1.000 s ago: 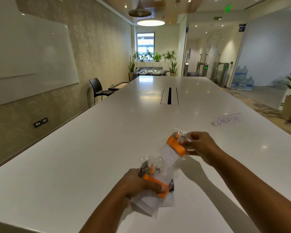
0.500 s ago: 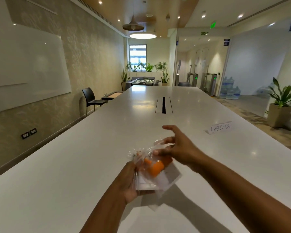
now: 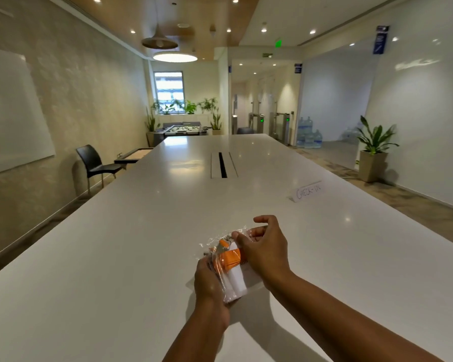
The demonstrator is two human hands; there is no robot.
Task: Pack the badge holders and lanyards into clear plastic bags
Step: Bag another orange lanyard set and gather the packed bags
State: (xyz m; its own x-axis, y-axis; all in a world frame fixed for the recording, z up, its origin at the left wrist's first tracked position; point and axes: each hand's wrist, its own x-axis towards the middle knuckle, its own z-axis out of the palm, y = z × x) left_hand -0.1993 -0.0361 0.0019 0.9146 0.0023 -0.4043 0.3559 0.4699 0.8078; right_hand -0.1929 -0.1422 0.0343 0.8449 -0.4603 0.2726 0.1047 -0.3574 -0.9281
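Observation:
A clear plastic bag [image 3: 234, 284] holds a white badge holder with an orange top and an orange lanyard [image 3: 226, 258] with metal clips. My left hand [image 3: 208, 282] grips the bag from the left side, just above the white table [image 3: 115, 257]. My right hand [image 3: 263, 250] covers the bag's right upper part, its thumb and fingers pinching the crinkled open end of the plastic. The bag's right half is hidden behind that hand.
A folded paper sign reading CHECK-IN [image 3: 307, 192] stands on the table to the far right. A cable slot [image 3: 223, 168] runs along the table's middle farther back. A black chair [image 3: 96, 165] stands by the left wall.
The badge holder and lanyard have gone fully into the bag. My right hand came down from the holder's top onto the bag's opening, and both hands drew closer together.

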